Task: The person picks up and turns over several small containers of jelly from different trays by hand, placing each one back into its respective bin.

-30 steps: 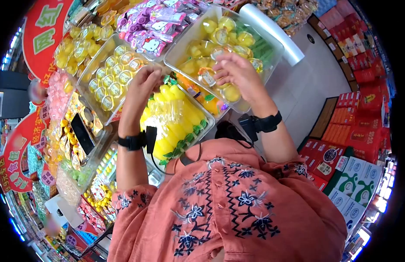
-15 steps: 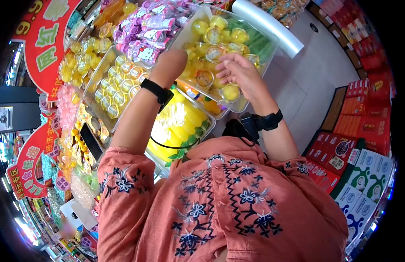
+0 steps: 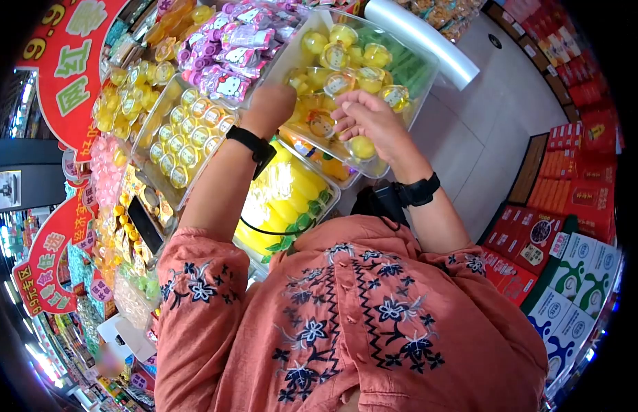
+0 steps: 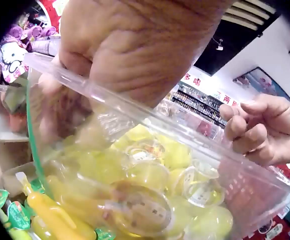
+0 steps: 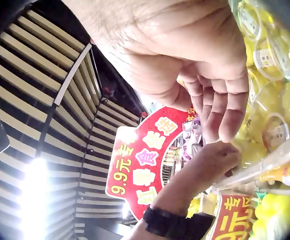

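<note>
My left hand point(image 3: 272, 106) reaches over the left rim of a clear plastic bin point(image 3: 418, 110) of round yellow jelly cups point(image 3: 334, 56). In the left wrist view its fingers point(image 4: 80, 112) show blurred through the bin's wall, down among the cups; I cannot tell whether they grip one. My right hand point(image 3: 374, 123) hovers over the near right part of the bin, fingers loosely bent, nothing between them. In the right wrist view its palm and fingers point(image 5: 232, 107) show bare, beside the cups.
Left of the bin stands a tray of lidded yellow cups point(image 3: 188, 137). Purple cartoon pouches point(image 3: 229, 55) lie behind it. Nearest the body is a tray of yellow banana-shaped packs point(image 3: 284, 192). A phone point(image 3: 145, 223) lies at the left. Red boxes point(image 3: 525, 237) are stacked at the right.
My left hand has moved right and forward, from over the lidded cups' edge into the bin's left side. It stays there over the last half second. The right hand has barely shifted.
</note>
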{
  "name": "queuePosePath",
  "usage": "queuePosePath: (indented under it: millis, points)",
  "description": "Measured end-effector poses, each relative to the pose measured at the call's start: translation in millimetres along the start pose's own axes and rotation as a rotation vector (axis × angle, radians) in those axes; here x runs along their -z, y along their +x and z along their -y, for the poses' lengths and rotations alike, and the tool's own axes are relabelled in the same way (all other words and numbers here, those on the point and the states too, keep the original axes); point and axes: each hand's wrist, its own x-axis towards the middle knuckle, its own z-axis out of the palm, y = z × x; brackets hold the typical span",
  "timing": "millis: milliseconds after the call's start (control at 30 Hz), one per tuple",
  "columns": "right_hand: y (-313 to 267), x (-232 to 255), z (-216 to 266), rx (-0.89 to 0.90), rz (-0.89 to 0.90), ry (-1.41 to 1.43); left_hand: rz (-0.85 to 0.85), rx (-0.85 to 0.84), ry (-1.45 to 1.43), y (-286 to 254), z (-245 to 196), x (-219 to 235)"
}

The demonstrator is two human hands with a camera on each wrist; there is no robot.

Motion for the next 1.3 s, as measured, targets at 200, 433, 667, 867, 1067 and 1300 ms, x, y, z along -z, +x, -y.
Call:
queuePosePath:
  millis: [200,433,667,867,1067,1300]
  points:
    - [6,-9,-1,-0.024,-0.015,-0.039,0.013,0.14,-0.158,-8,-2,56]
    - [23,-26,5,-0.106,0.246,0.487,-0.357,0.026,-0.261,-47,-43,134]
    - [18,-44,5,0.047,0.155,0.399,-0.493,0.188,-0.762,-93,-63,121]
    - [19,-65,7,0.034,0.215,0.4,-0.403,0.525,-1.472,-122,-52,100]
    - [25,-89,2,0.017,0.31,0.335,-0.361,0.591,-1.701,-138,-45,100]
    - [33,-119,-4,0.005,0.337,0.216,-0.37,0.685,-1.83,-158,-33,92]
